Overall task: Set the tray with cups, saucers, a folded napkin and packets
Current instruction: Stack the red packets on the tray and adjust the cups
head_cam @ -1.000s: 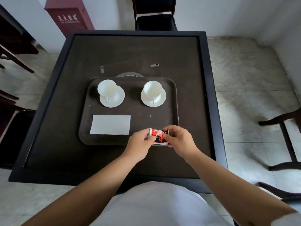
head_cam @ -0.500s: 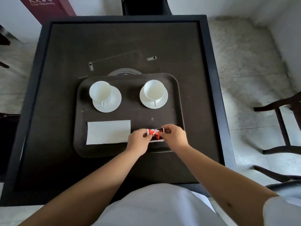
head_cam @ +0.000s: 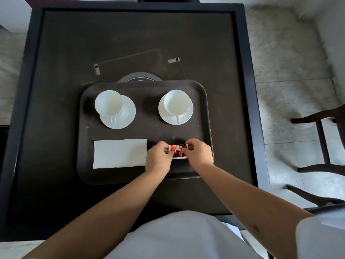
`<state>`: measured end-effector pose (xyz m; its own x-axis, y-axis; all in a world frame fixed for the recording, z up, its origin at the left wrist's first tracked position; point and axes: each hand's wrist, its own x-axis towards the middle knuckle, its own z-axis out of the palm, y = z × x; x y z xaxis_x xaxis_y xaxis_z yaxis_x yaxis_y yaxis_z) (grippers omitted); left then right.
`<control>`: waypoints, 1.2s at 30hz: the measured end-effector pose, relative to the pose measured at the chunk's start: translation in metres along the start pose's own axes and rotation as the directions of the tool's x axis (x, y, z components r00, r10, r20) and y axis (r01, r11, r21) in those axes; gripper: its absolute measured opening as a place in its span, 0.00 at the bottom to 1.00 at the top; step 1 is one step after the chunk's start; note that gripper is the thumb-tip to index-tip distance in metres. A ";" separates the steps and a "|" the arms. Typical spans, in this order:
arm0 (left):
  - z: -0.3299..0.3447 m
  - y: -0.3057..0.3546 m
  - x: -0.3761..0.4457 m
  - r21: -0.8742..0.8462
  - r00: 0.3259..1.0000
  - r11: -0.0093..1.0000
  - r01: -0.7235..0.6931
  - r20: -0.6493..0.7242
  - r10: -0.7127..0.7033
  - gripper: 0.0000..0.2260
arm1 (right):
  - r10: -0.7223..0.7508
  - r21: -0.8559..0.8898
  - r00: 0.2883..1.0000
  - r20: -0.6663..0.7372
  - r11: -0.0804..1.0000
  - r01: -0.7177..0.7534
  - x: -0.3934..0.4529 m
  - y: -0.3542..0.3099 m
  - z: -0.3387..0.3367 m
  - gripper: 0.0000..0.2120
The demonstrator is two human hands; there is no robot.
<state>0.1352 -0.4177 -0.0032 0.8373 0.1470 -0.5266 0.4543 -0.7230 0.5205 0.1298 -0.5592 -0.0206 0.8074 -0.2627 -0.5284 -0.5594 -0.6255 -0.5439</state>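
Observation:
A dark brown tray (head_cam: 145, 86) lies on the dark table. Two white cups stand on white saucers at its back: the left cup (head_cam: 108, 104) on the left saucer (head_cam: 127, 116), the right cup (head_cam: 177, 101) on the right saucer (head_cam: 186, 116). A folded white napkin (head_cam: 119, 153) lies at the tray's front left. To its right, my left hand (head_cam: 158, 159) and my right hand (head_cam: 198, 154) pinch the two ends of the red, white and black packets (head_cam: 178, 151), low over the tray's front right. My fingers hide part of the packets.
A round grey disc (head_cam: 140, 79) peeks out behind the tray, under a clear sheet with two small clips (head_cam: 173, 60). A dark wooden chair (head_cam: 321, 139) stands on the marble floor to the right. Another chair sits at the table's far side.
Both hands carried the packets forward from the tray's front rim onto the tray beside the napkin. The camera tilted down and closer.

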 end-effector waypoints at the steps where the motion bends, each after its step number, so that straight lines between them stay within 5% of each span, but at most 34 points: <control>1: 0.000 0.000 0.001 -0.006 1.000 1.000 -0.002 -0.001 0.002 0.05 | -0.003 -0.007 1.000 -0.004 1.000 0.003 0.000 0.000 0.000 0.13; 17: -0.004 0.001 0.000 0.008 0.998 1.000 0.003 0.055 -0.003 0.06 | 0.008 -0.030 0.999 0.032 1.000 -0.007 -0.004 -0.004 -0.008 0.12; 21: -0.014 0.001 -0.001 0.015 0.998 1.000 0.009 0.066 -0.010 0.20 | -0.021 -0.008 0.998 0.052 1.000 0.022 -0.010 -0.008 -0.015 0.21; 24: -0.025 -0.005 -0.004 0.116 0.992 0.987 -0.114 0.059 0.108 0.26 | -0.110 -0.077 0.992 0.064 0.990 0.115 -0.017 -0.011 -0.023 0.26; 30: -0.052 -0.017 -0.010 0.512 0.923 0.773 -0.374 0.120 0.366 0.35 | -0.339 -0.474 0.931 0.137 0.803 0.362 -0.033 -0.017 -0.050 0.39; 36: -0.073 -0.010 -0.023 0.649 0.896 0.653 -0.391 0.107 0.430 0.50 | -0.376 -0.628 0.913 0.160 0.675 0.388 -0.052 -0.024 -0.064 0.58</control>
<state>0.1334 -0.3645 0.0534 0.9133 -0.2520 -0.3201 -0.2285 -0.9674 0.1097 0.1133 -0.5776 0.0609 0.9171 0.1133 -0.3823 0.0539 -0.9852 -0.1626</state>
